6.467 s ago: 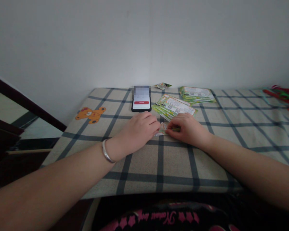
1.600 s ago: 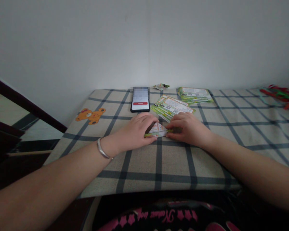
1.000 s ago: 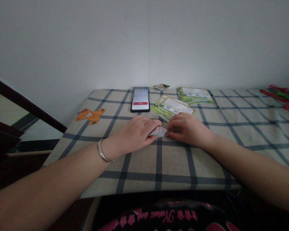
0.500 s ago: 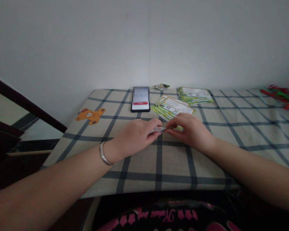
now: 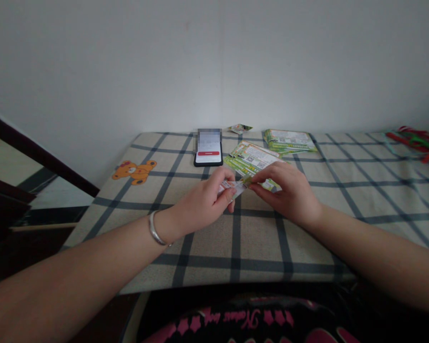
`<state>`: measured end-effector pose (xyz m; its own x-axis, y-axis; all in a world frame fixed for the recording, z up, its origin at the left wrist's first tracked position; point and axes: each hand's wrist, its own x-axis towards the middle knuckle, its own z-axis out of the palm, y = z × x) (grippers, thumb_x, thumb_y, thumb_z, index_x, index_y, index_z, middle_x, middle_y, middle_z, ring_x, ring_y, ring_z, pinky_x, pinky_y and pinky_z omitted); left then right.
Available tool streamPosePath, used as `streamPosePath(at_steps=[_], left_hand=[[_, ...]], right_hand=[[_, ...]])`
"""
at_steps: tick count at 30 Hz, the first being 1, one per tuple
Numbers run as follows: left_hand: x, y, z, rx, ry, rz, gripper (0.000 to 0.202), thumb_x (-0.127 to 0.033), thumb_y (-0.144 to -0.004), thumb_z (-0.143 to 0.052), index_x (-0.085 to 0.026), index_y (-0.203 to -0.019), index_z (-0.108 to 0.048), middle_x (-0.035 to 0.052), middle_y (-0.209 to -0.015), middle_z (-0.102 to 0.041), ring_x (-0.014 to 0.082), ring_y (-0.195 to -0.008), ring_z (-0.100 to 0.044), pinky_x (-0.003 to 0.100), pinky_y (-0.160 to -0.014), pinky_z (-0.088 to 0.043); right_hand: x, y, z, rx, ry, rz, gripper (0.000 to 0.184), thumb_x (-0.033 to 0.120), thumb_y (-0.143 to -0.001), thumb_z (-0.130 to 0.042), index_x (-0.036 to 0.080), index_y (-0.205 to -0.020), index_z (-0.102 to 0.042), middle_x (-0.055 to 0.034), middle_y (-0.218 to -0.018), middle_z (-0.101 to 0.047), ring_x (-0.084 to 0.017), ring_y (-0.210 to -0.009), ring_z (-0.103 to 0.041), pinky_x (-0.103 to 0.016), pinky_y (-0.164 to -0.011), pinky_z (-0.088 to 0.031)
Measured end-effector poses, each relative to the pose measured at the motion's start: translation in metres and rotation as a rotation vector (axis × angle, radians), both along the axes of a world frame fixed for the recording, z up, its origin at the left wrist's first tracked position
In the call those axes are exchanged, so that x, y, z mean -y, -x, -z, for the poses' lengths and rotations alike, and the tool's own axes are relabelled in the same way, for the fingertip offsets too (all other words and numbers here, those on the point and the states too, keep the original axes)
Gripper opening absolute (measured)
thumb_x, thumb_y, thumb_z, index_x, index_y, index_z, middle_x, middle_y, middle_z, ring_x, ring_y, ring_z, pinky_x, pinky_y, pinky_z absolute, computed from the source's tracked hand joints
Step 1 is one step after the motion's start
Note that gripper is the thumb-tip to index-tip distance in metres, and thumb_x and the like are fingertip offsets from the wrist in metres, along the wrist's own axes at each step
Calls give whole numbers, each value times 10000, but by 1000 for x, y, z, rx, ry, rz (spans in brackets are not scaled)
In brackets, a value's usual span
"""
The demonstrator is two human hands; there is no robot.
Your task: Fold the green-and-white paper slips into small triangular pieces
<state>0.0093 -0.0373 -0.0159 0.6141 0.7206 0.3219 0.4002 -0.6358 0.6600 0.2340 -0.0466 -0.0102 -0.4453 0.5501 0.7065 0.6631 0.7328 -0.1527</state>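
Fingertips of the left hand point(image 5: 200, 207) and right hand point(image 5: 289, 193) close narrowly on a folded green-and-white leaflet point(image 5: 234, 188), pinching it between them above the checked tablecloth point(image 5: 257, 247). Loose leaflets point(image 5: 252, 159) lie at twelve o'clock, a phone point(image 5: 208, 150) at eleven. A silver bangle point(image 5: 157, 229) circles the left wrist.

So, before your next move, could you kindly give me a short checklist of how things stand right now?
1. Folded leaflet pinched by left hand and right hand: ok.
2. Its creases sharp: cannot tell, the fingers cover much of it.
3. Phone apart from both hands: ok.
4. Fanned leaflets apart from the right hand: cannot tell.
5. Leaflet stack squared: not ok, its edges splay.
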Motion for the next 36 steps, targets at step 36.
streamPosePath(at_steps=[36], left_hand=[[-1, 0, 3, -168, -400, 5, 85, -182, -962, -407, -186, -1028, -461, -33, -680, -636, 119, -601, -621, 233, -572, -426]], right_hand=[[-4, -2, 0, 30, -13, -74, 50, 284, -869, -671, 243, -870, -700, -25, -861, -705, -185, -812, -611, -344, -744, -458]])
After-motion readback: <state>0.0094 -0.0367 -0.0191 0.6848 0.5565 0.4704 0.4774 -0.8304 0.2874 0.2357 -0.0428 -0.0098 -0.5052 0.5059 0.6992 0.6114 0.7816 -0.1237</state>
